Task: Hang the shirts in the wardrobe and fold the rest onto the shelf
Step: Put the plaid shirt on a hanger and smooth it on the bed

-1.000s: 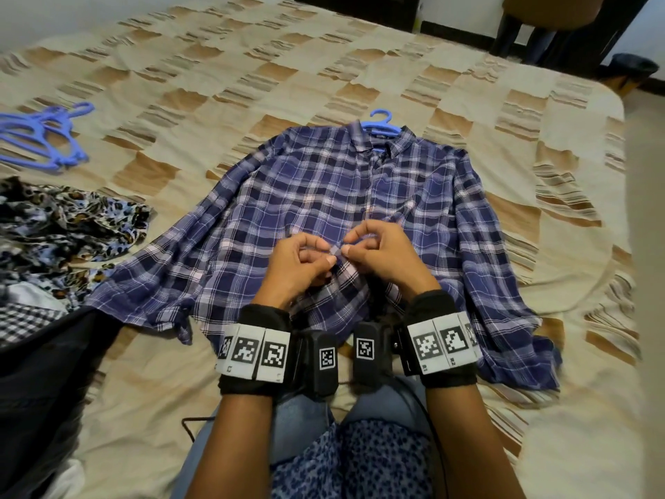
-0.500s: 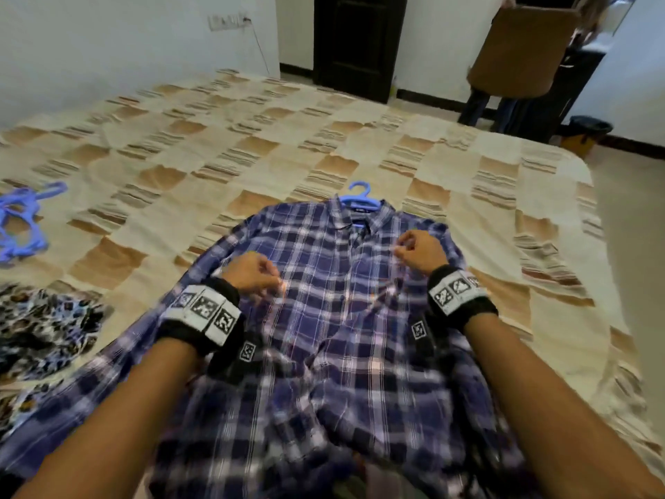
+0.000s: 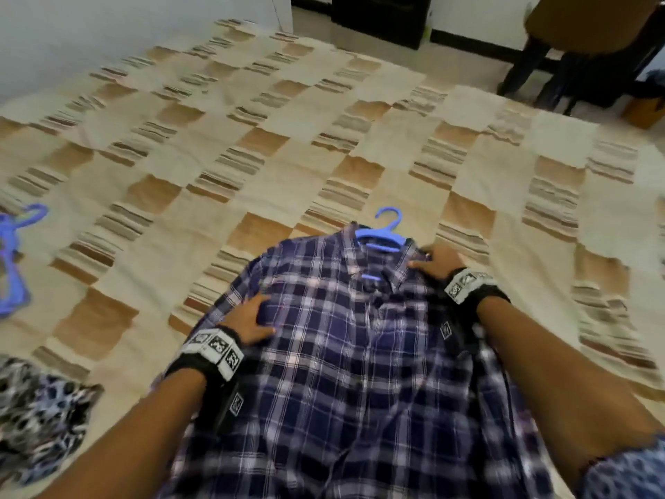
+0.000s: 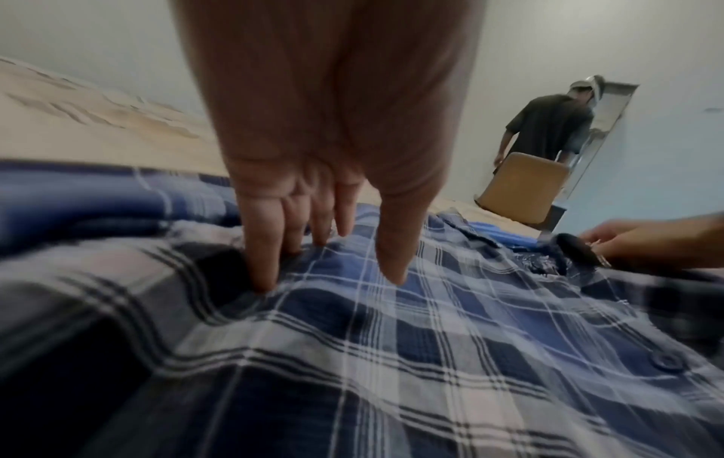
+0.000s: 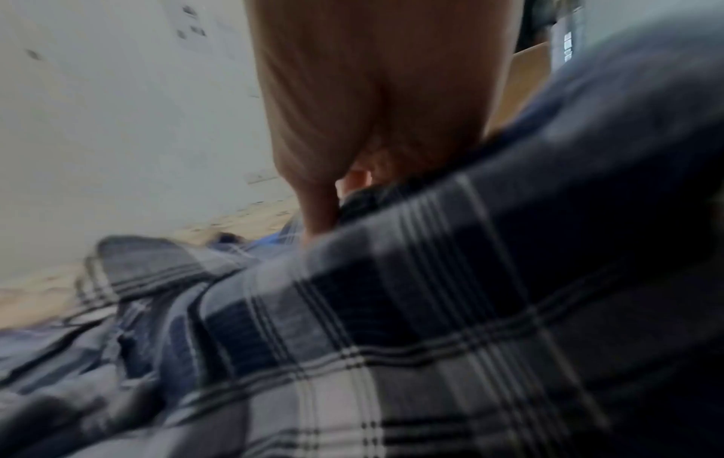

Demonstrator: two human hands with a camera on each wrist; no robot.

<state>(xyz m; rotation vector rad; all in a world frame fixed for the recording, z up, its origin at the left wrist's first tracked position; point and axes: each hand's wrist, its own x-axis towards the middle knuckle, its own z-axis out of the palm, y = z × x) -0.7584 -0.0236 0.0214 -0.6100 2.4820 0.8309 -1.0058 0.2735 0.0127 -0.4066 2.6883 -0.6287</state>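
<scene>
With my left hand (image 3: 253,320) flat on the shirt (image 3: 345,354) and my right hand (image 3: 437,262) gripping its shoulder, I should lift by the hanger (image 3: 383,232).

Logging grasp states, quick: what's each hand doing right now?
Left hand: open, straight fingers pressing the blue plaid shirt.
Right hand: on the shirt's shoulder near the collar; grip cannot be told.

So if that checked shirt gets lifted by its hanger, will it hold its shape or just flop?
Probably flop: the shirt already bunches into soft folds under the left hand. The hanger looks like rigid plastic, so the shoulders should likely stay spread while the sleeves dangle. It seems light, since thin cloth rumples near the right hand.
</scene>
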